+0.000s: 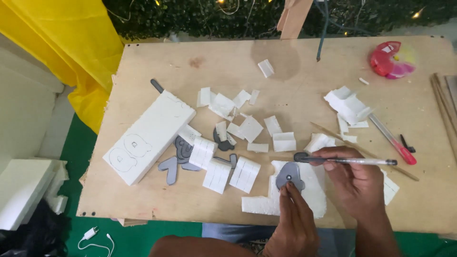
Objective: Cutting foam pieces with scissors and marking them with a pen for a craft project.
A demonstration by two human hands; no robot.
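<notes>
A: Hands, near right of the counter (200, 52). Left hand (291, 223): fingertips pinning a grey heart-shaped template (289, 175) flat on a white foam piece (312, 190). Right hand (354, 178): closed around a clear pen (347, 161), tip just left of the template's far edge.

B: Pen axis?

A: Lies left–right, nearly level; barrel points right. Template sits just near of the tip; both hands touching or almost touching it, left hand from the near side.

B: Room?

A: Foam's near edge lies close to the counter's near edge. Cut foam blocks (238, 171) left, scraps (350, 107) far right; red pen (395, 143) beyond the barrel, apart.
</notes>
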